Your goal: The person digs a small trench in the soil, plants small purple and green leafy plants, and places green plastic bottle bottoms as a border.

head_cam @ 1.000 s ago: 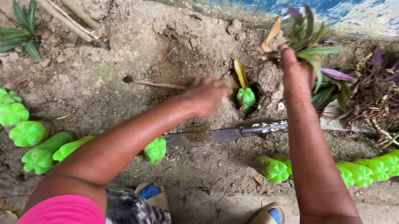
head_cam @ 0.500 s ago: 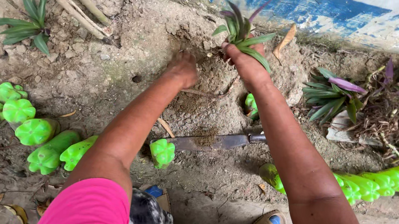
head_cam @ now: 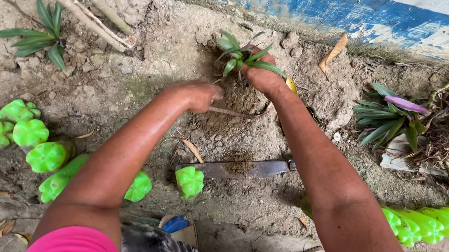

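Head view: your right hand (head_cam: 265, 76) is closed around one small green plant (head_cam: 242, 53) at the soil bed's (head_cam: 125, 90) far edge. Your left hand (head_cam: 197, 94) is curled in loose dirt beside it; what it grips, I cannot tell. One machete (head_cam: 236, 168) lies near the bed's front edge, among about ten green bottle bottoms (head_cam: 47, 156).

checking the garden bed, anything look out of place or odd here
The long metal blade lies flat on the bare soil between the forearms, with a clump of dirt on it. Beyond it, the right hand holds a small green-leaved plant, the left hand beside it.

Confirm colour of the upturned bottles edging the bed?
Bright green bottle bottoms, clearest in the head view.
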